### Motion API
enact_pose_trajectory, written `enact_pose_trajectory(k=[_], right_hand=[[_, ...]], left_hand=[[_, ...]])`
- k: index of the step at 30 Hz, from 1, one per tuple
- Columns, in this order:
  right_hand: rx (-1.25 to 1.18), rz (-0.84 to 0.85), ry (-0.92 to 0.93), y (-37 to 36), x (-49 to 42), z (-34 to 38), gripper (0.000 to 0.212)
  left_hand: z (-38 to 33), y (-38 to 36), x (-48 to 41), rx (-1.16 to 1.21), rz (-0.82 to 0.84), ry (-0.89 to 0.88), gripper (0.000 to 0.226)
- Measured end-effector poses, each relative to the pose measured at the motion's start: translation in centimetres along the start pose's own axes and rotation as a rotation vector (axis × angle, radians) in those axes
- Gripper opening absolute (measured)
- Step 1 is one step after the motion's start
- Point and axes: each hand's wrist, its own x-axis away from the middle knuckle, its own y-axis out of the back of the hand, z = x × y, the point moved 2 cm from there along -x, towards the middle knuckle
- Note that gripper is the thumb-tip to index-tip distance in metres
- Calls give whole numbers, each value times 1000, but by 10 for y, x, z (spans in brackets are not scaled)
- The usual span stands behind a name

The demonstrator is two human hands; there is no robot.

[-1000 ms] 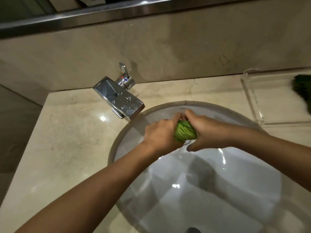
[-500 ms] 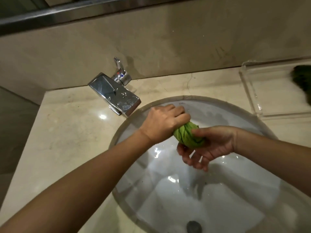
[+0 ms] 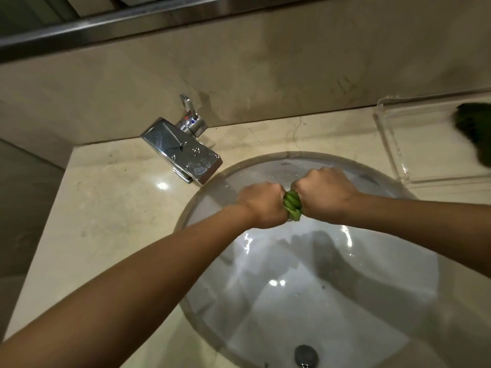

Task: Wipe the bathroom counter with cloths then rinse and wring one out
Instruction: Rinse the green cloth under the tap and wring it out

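Note:
A green cloth (image 3: pixel 292 204), twisted into a tight roll, is held over the back of the white sink basin (image 3: pixel 332 301). My left hand (image 3: pixel 261 203) is fisted around its left end and my right hand (image 3: pixel 324 192) around its right end, knuckles up, fists almost touching. Only a short twisted stretch of cloth shows between them. No water runs from the chrome faucet (image 3: pixel 183 150), which stands at the sink's back left on the beige marble counter (image 3: pixel 106 221).
A clear plastic tray (image 3: pixel 414 144) sits on the counter at the back right, with a dark green cloth (image 3: pixel 475 128) in it at the frame's edge. The drain plug (image 3: pixel 306 354) lies at the basin's bottom. The backsplash wall and mirror ledge rise behind.
My right hand has turned from palm-up under the cloth to a knuckles-up fist. Both fists have closed in on the cloth, which is twisted tighter.

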Motion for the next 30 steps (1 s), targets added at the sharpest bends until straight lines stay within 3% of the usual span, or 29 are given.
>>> enact_pose_trajectory(k=[3, 6, 8, 12, 17, 20, 23, 26, 30], right_hand=[[139, -168, 136, -5, -4, -3, 4], [135, -423, 276, -4, -6, -10, 21], [136, -594, 316, 5, -5, -13, 17], [168, -885, 374, 25, -5, -17, 16], [127, -952, 340, 29, -2, -18, 17], [63, -824, 286, 28, -2, -19, 12], [-15, -514, 145, 30, -2, -11, 11], [-153, -182, -28, 24, 1, -4, 26], [-496, 172, 33, 20, 21, -8, 53]], left_hand=[[5, -14, 1, 657, 115, 78, 45], [-2, -19, 10, 1002, 227, 146, 44], [-9, -21, 14, 1198, 329, 141, 44], [-19, -11, 19, 1428, 498, 38, 41], [-24, -9, 25, 1504, 514, -9, 36], [-18, -5, 22, 1410, 416, -4, 36], [-2, 7, 17, 1102, 267, 20, 25], [6, 13, 14, 883, 203, 4, 28], [12, 8, 16, 637, 51, -52, 31]])
